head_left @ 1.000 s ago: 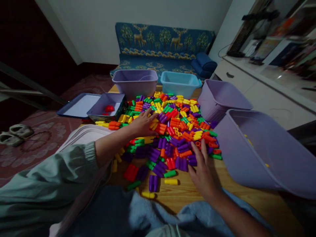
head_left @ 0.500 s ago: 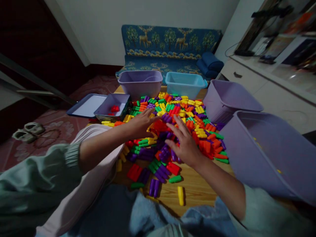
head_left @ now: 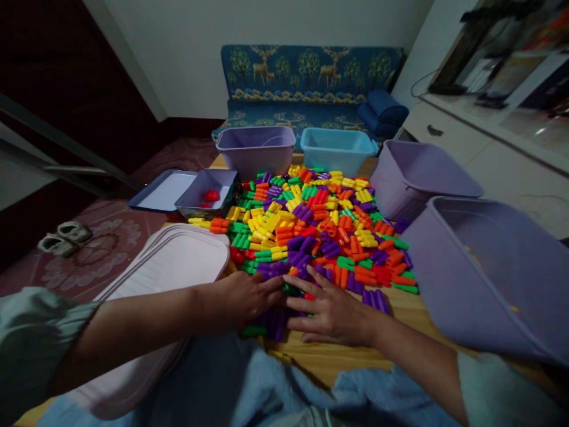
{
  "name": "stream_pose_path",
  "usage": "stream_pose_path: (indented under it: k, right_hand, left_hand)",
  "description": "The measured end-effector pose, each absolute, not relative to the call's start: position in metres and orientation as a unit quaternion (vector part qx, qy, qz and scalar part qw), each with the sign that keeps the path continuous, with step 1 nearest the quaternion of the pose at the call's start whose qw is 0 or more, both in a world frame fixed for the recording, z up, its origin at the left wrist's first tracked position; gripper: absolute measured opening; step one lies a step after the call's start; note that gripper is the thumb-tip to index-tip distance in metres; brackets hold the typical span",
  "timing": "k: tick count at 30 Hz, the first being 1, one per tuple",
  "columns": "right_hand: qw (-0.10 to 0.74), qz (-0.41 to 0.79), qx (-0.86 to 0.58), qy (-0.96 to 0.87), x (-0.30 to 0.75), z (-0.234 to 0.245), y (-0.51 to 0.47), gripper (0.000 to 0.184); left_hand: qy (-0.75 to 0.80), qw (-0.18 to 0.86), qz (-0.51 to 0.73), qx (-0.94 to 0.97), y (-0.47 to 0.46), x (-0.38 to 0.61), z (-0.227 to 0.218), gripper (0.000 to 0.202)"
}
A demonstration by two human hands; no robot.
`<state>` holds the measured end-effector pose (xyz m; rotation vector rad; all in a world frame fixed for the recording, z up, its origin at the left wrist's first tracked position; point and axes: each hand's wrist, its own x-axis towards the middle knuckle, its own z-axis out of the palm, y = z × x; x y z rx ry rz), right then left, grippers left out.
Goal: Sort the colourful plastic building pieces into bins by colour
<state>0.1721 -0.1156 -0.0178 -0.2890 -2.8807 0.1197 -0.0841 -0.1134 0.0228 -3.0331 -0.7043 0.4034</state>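
Note:
A wide heap of plastic bullet-shaped building blocks [head_left: 306,210] in yellow, green, orange, red and purple covers the wooden table [head_left: 355,363]; many are joined side by side. At the heap's near edge my left hand [head_left: 249,298] lies low over purple and green blocks, fingers stretched to the right. My right hand [head_left: 335,311] faces it with fingers spread, resting over blocks close to the left fingertips. The fingers partly cover the blocks below them. A purple block [head_left: 376,300] sits just beyond my right hand.
Pale lids [head_left: 178,261] are stacked at the left under my forearm. Behind them stands an open tin [head_left: 207,198] with red pieces. Along the back are a purple bin [head_left: 256,148] and a blue bin [head_left: 338,151]. Two more purple bins, one nearer [head_left: 471,279], line the right side.
Both hands have come from above the middle of the heap toward me, down to its near edge, and closer together. More of the middle blocks and the lids now show.

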Motion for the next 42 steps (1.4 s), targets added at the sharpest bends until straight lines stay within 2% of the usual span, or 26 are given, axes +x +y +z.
stream_pose_path:
  k: [3,7,11,13,17,19,20,22,24,28,31,34,36,39,42]
  right_hand:
    - [0.166,-0.004,-0.107,-0.98,0.171,-0.022,-0.11,0.017]
    - [0.23,-0.082,-0.137,-0.96,0.173,-0.019,-0.102,0.016]
    - [0.22,-0.122,-0.233,-0.939,0.171,-0.006,-0.071,0.015]
    - [0.198,-0.112,-0.315,-0.922,0.169,0.001,-0.057,0.02]
    - [0.243,-0.079,-0.441,-0.86,0.164,0.011,-0.066,0.034]
    - [0.245,-0.032,-0.372,-0.895,0.161,0.013,-0.093,0.033]
    - [0.228,0.002,-0.294,-0.928,0.16,0.014,-0.109,0.031]
    - [0.157,0.065,-0.152,-0.974,0.156,0.012,-0.139,0.032]
    - [0.109,0.096,-0.076,-0.986,0.151,0.007,-0.158,0.033]
    - [0.1,0.093,-0.071,-0.988,0.141,-0.004,-0.152,0.029]
    - [0.136,0.03,-0.189,-0.972,0.141,-0.004,-0.13,0.019]
    - [0.198,-0.018,-0.277,-0.94,0.14,-0.002,-0.126,0.019]
    - [0.206,-0.017,-0.184,-0.961,0.134,-0.004,-0.135,0.023]
    - [0.155,0.017,-0.044,-0.987,0.119,-0.011,-0.143,0.023]
    - [0.117,0.038,-0.083,-0.989,0.11,-0.016,-0.128,0.017]
  left_hand:
    - [-0.249,-0.025,0.128,-0.96,-0.107,-0.078,0.034,0.054]
    - [-0.287,0.003,0.109,-0.952,-0.091,-0.066,0.048,0.04]
    - [-0.354,0.033,0.055,-0.933,-0.061,-0.054,0.054,0.059]
    - [-0.389,0.04,0.048,-0.919,-0.044,-0.05,0.056,0.066]
    - [-0.44,0.053,0.045,-0.895,-0.023,-0.053,0.057,0.06]
    - [-0.448,0.05,0.025,-0.892,-0.023,-0.059,0.059,0.057]
    - [-0.447,0.047,0.017,-0.893,-0.024,-0.062,0.06,0.054]
    - [-0.444,0.04,0.008,-0.895,-0.029,-0.066,0.063,0.048]
    - [-0.44,0.031,0.009,-0.897,-0.034,-0.068,0.065,0.042]
    - [-0.432,0.012,0.016,-0.902,-0.04,-0.063,0.066,0.039]
    - [-0.429,0.004,0.007,-0.903,-0.042,-0.061,0.066,0.04]
    - [-0.431,-0.005,0.0,-0.902,-0.041,-0.063,0.067,0.038]
    - [-0.434,-0.011,-0.005,-0.901,-0.04,-0.064,0.067,0.037]
    - [-0.437,-0.019,-0.011,-0.899,-0.038,-0.064,0.067,0.035]
    - [-0.431,-0.026,-0.016,-0.902,-0.036,-0.062,0.067,0.033]
